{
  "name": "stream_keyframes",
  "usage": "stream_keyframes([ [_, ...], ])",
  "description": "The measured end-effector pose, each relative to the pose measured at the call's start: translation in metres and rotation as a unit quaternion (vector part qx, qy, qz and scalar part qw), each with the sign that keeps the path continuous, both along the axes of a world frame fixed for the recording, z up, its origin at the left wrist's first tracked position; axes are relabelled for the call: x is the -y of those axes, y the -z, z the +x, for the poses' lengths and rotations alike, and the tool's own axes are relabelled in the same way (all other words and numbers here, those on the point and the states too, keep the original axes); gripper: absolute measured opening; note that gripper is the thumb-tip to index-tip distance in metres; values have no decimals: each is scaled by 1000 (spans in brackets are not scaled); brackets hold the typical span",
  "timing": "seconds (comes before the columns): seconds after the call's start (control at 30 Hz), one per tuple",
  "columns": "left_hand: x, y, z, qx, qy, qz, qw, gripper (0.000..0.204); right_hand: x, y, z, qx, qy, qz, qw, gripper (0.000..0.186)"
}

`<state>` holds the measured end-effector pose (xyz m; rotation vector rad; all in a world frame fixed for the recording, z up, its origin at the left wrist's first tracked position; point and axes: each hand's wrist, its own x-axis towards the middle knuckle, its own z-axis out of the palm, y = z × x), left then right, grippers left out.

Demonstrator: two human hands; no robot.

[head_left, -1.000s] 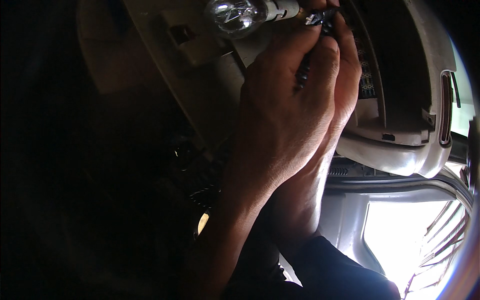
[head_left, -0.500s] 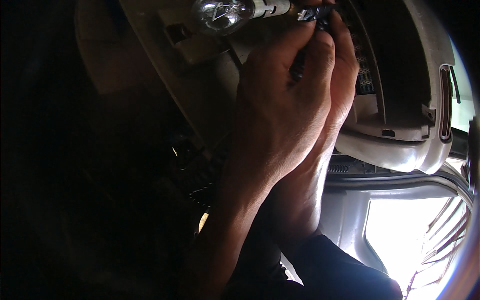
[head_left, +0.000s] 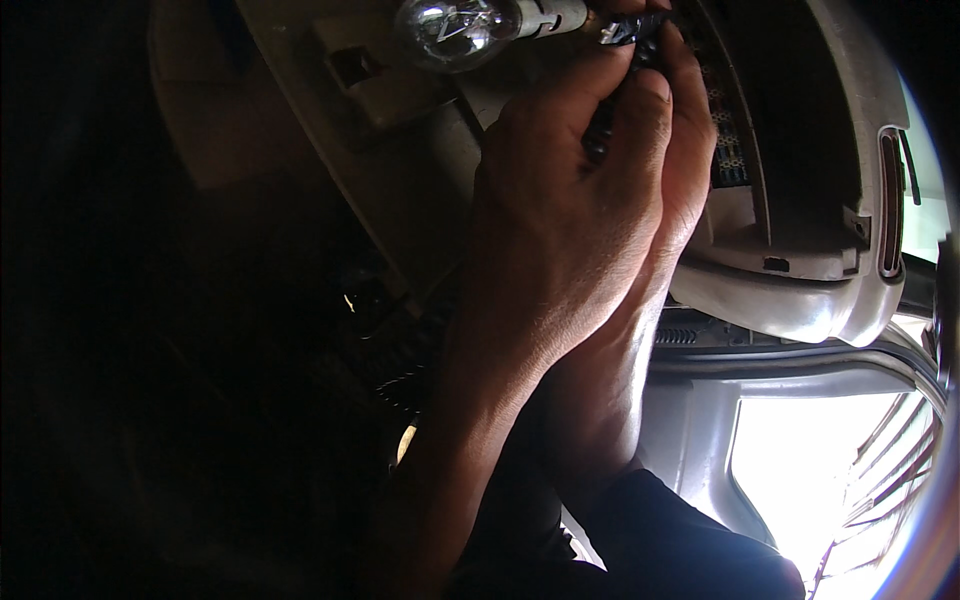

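Note:
My left hand [head_left: 570,200] and my right hand [head_left: 692,140] are pressed together at the top of the view, the left in front. Between their closed fingertips they pinch a black-taped wire joint [head_left: 640,28]. Left of it a clear glass light bulb [head_left: 458,32] lies sideways, its metal base [head_left: 553,17] pointing at the joint. A dark cord [head_left: 600,135] shows between my left thumb and palm. My fingers partly hide the joint, and the right hand is largely covered by the left.
Right of my hands, a curved grey vehicle trim panel [head_left: 760,300] surrounds a dark recess. A fuse panel [head_left: 732,150] with small coloured pieces sits inside it. At lower right is a bright door opening [head_left: 800,480] in a grey frame. Deep shadow covers the left side.
The bulb and its base have shifted slightly right and down. Both hands keep their grip, with only a tiny movement of the fingers.

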<state>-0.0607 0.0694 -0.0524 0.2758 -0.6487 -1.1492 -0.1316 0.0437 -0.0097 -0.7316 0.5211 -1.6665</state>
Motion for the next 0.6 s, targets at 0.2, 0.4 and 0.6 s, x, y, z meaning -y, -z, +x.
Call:
stream_keyframes([
  [0.2,1,-3,-4,7,-22,2,1000,25,5,3,0,-49,14,-30,998,32],
  [0.4,0,-3,-13,3,-60,-2,998,23,3,5,2,-69,28,-39,996,31],
  [0.6,-1,-5,-8,31,-73,-18,997,22,5,4,1,-78,28,-38,996,31],
])
